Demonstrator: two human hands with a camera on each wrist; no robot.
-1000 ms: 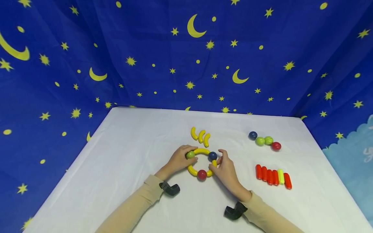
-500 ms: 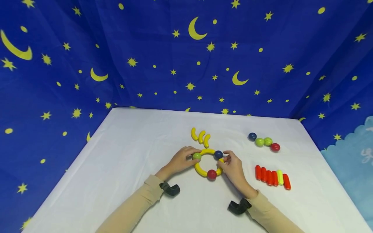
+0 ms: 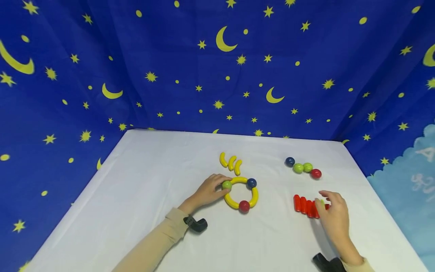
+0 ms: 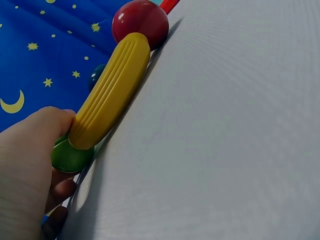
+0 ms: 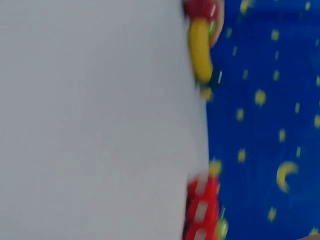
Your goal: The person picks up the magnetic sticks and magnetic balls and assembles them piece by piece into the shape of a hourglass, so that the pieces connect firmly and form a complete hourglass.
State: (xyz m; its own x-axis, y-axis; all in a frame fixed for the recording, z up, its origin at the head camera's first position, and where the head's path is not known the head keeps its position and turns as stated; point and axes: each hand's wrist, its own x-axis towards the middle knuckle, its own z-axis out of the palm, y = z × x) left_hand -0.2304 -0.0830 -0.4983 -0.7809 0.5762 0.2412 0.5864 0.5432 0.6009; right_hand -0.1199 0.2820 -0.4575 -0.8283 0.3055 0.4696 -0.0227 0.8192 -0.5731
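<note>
A ring of yellow curved rods [image 3: 254, 197] joined by a green ball [image 3: 226, 185], a blue ball [image 3: 251, 183] and a red ball [image 3: 244, 206] lies on the white cloth. My left hand [image 3: 208, 190] pinches the green ball at the ring's left side. In the left wrist view, the thumb presses where this green ball [image 4: 72, 156] meets a ribbed yellow rod [image 4: 111, 92]. Over the row of red straight rods [image 3: 303, 205] hangs my right hand [image 3: 335, 217], thumb and fingers apart. It partly hides the yellow-green rod [image 3: 322, 203] and the last red one.
Beyond the ring lie 3 loose yellow curved rods [image 3: 231, 163]. A line of loose balls stands at the back right: a blue ball [image 3: 290, 162], two green balls [image 3: 298, 168] and a red ball [image 3: 316, 173]. A blue star-patterned curtain [image 3: 183, 75] surrounds the white table [image 3: 163, 162].
My right hand has let go of the ring and moved right, over the straight rods. The ring shifted right, then slightly back left. My left hand stays on the green ball.
</note>
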